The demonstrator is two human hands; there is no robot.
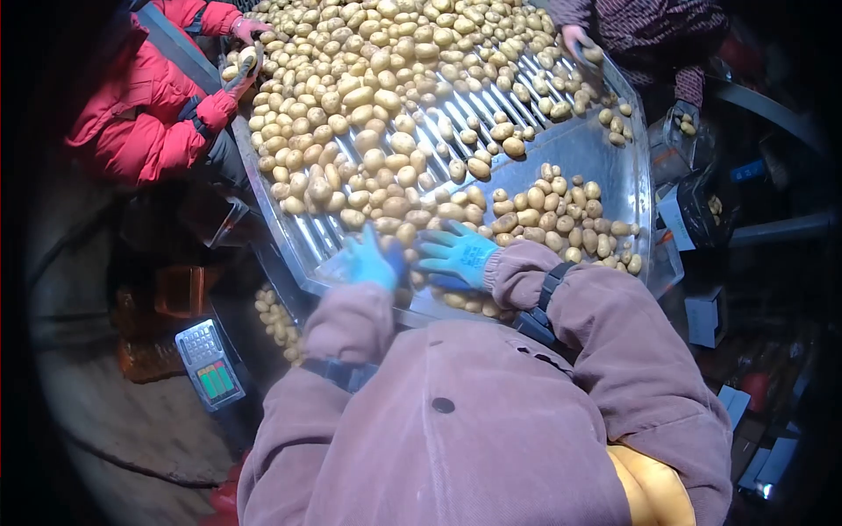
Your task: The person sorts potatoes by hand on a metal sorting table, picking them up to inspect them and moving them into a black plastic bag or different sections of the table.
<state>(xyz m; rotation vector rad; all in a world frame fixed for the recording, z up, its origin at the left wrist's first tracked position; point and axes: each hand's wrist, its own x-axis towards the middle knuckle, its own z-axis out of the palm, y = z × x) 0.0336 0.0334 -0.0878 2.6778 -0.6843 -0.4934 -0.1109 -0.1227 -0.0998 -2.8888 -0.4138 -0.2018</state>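
Observation:
My right hand, in a light blue glove, lies palm down with its fingers spread over potatoes near the front of the sorting table. To its left, my left hand, gloved the same way, has its fingers apart and is slightly blurred by motion. It is beside more potatoes, close to the metal bars. Neither hand is closed around a potato. Under and behind my right wrist, potatoes are partly hidden by the sleeve. A pile of smaller potatoes sits right of my right hand on the flat metal plate.
A person in a red jacket handles potatoes at the left. Another in a patterned top works at the far right. A digital scale stands lower left, near a container of potatoes. The table's raised metal rim runs along the right.

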